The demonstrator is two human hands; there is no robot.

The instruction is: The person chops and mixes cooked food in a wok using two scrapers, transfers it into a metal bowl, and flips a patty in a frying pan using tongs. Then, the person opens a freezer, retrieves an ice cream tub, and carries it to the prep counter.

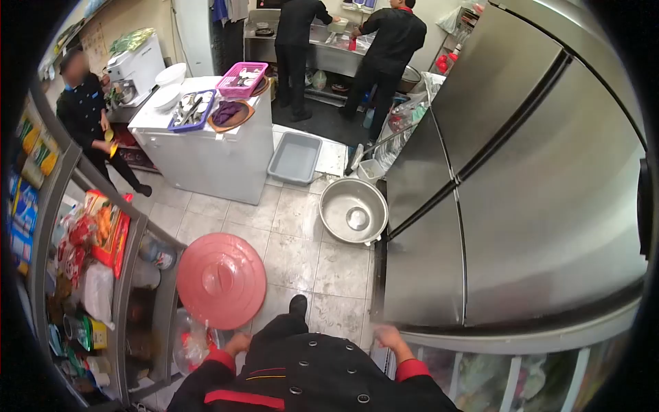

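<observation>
My left hand (238, 342) hangs low beside my left thigh, just below the round red plastic lid (221, 280). Its fingers are turned from view, and I see nothing held in it. On the other side, my right hand (386, 336) is out from my body near the lower edge of the steel fridge (425, 275). Motion smears its fingers, so their pose is unclear. A large metal pot (328, 213) stands on the floor ahead, beside the fridge.
A white chest freezer (213, 161) carries a pink basket (241, 84), a blue basket of utensils (173, 126) and white bowls (167, 97). A grey tub (295, 159) sits nearby. Shelves (130, 275) line the left. A person (82, 103) stands left; two work at the sink (336, 53).
</observation>
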